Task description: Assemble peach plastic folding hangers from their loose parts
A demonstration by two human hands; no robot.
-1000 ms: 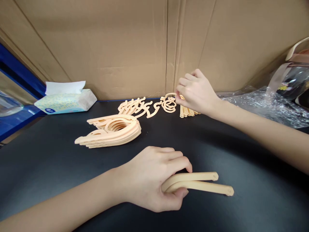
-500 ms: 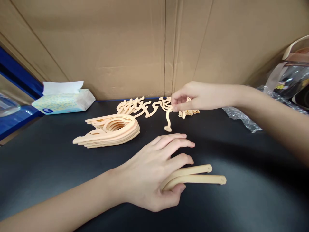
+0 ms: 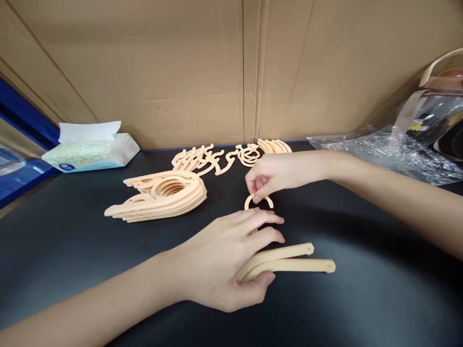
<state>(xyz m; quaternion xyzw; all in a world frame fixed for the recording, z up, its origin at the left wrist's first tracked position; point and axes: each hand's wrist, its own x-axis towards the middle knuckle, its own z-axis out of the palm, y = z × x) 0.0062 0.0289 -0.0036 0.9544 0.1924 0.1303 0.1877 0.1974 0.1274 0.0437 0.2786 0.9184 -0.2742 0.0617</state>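
Observation:
My left hand grips a pair of cream plastic hanger arms just above the black tabletop. Their two straight ends stick out to the right past my thumb, while the curved part is hidden under the palm. Pinched between the thumb and fingers of my right hand is a cream hanger hook, its curve showing below the fingertips. The lower end of the hook is covered by the left fingers; I cannot tell whether it touches the hanger arms.
A stack of folded hangers lies left of centre. Behind are loose hooks, more hooks and a row of curved pieces. A tissue pack stands far left, crumpled clear plastic right, a cardboard wall behind.
My right hand has come from the pieces at the back toward my left hand, bringing the hook with it. My left hand keeps its hold on the hanger arms.

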